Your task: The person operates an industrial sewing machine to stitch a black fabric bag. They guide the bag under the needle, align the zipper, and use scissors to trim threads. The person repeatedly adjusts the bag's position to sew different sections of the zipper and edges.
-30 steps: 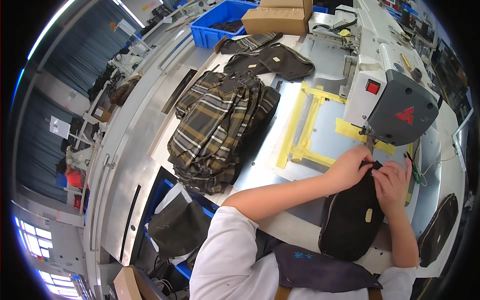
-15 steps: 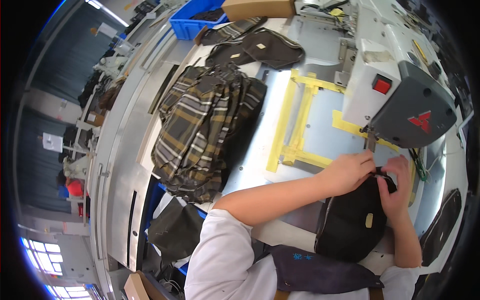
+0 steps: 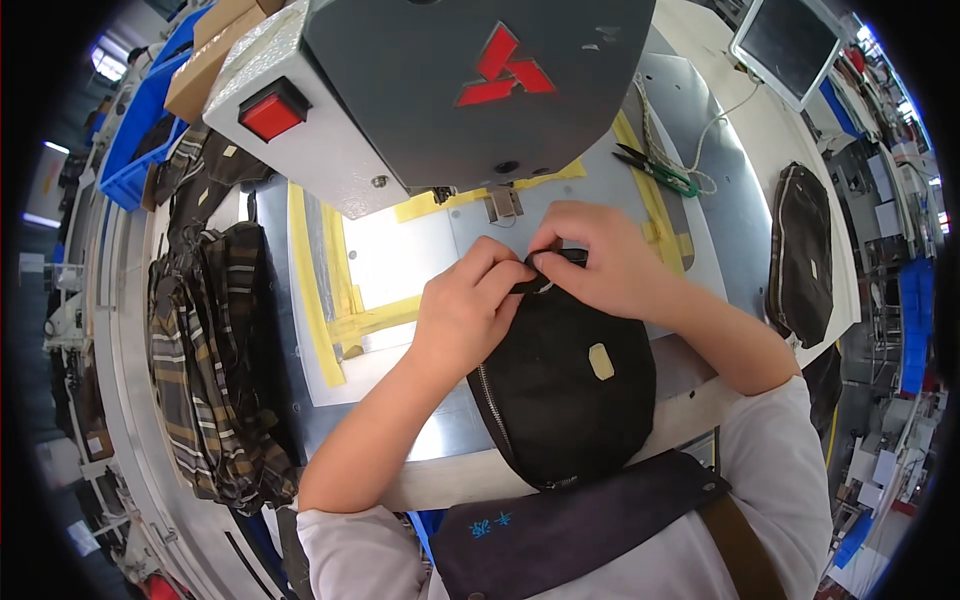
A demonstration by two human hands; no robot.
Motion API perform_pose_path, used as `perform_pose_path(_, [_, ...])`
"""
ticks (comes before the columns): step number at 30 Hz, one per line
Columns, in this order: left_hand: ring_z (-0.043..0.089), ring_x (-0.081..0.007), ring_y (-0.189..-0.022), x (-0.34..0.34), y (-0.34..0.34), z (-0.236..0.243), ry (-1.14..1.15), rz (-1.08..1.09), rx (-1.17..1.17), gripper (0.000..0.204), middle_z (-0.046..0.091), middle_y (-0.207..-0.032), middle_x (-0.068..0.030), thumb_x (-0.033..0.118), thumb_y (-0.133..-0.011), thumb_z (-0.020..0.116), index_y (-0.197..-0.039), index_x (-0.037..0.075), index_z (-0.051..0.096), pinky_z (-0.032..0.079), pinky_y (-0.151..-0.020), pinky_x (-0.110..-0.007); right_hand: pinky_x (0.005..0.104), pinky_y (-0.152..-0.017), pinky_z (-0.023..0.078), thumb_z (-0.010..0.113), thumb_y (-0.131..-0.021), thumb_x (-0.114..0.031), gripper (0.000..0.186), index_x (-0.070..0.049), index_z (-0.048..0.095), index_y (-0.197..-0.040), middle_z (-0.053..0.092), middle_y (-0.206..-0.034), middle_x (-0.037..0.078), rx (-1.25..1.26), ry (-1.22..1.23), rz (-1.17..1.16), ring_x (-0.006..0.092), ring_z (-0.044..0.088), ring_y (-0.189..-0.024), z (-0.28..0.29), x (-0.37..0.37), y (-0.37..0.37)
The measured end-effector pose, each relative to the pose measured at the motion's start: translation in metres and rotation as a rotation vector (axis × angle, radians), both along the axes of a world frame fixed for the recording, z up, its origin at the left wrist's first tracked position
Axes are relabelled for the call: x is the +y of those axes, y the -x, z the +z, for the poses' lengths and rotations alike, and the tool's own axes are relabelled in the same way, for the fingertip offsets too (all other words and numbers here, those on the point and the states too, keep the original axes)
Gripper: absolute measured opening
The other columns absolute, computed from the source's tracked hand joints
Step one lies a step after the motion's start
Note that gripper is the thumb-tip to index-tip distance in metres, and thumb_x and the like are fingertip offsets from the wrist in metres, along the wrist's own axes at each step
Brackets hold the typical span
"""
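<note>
A black fabric bag piece (image 3: pixel 570 390) with a metal zipper along its left edge and a small cream patch hangs from both hands toward my body. My left hand (image 3: pixel 470 300) pinches the top edge of it between bent fingers and thumb. Beside it, my right hand (image 3: pixel 600 260) is closed on the same edge, thumb pressed over a short dark strap end. Both hands nearly meet just below the sewing machine head (image 3: pixel 480 90). A small metal clamp (image 3: pixel 505 203) sits under the head, a little beyond my fingers.
Yellow tape (image 3: pixel 330 300) frames a pale plate on the metal table. Plaid bags (image 3: pixel 210 370) are piled at the left, near a blue crate (image 3: pixel 140 150). Green-handled snips (image 3: pixel 660 172) lie right of the machine head. Another dark zippered piece (image 3: pixel 802 255) rests far right, below a screen (image 3: pixel 788 45).
The view has swung right, bringing the machine head to the top centre and the screen into sight. Both hands still grip the top edge of the bag piece.
</note>
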State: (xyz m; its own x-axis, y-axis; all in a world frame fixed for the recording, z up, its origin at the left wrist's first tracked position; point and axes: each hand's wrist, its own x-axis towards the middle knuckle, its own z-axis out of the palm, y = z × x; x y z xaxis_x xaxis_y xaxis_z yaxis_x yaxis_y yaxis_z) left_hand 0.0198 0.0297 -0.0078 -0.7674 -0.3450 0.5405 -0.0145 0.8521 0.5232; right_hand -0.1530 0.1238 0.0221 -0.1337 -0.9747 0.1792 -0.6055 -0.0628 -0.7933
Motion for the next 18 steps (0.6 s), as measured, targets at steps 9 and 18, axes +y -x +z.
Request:
perform_pose_path(9, [0.062,-0.0229,-0.068,0.001,-0.002,-0.002,-0.025,0.041,0.117,0.034,0.058,-0.089,-0.0048,-0.005,-0.062,0.075,-0.089,0.009,0.059,0.050,-0.052,-0.033,0.0384,-0.072,0.045,0.071,-0.074,-0.010,0.010,-0.008,0.066,-0.083,0.060,-0.081,0.005,0.306,0.240,0.046,0.0254,0.058,-0.077,0.008,0.010,-0.008])
perform_pose_path(18, [0.062,-0.0218,-0.069,0.000,-0.004,0.003,-0.015,0.120,0.142,0.036,0.057,-0.086,-0.0043,-0.006,-0.060,0.075,-0.089,0.010,0.059,0.050,-0.052,-0.031,0.0399,-0.087,0.044,0.072,-0.071,-0.011,0.013,-0.011,0.067,-0.084,0.060,-0.085,-0.002,0.427,0.469,0.098,0.0193,0.058,-0.083,0.001,0.011,-0.002])
